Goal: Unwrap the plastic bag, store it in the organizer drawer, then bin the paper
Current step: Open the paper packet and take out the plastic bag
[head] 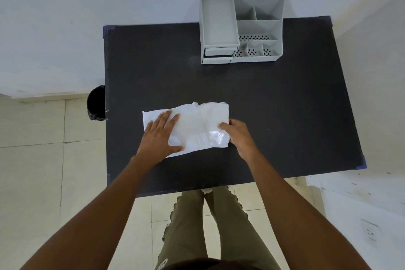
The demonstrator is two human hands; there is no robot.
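Observation:
A white sheet of paper (153, 116) lies flat on the black table (274, 105), with a thin translucent plastic bag (203, 125) spread over its right part. My left hand (161, 133) presses flat on the left side of the sheet, fingers apart. At the bundle's right edge, my right hand (236, 136) pinches the plastic bag with thumb and fingers. The grey desk organizer (241, 28) stands at the table's far edge, and its two small drawers (218, 55) at the front left look nearly closed.
A black bin (96, 103) lined with a dark bag stands on the tiled floor just left of the table. White walls rise behind and to the right. My legs are under the table's near edge.

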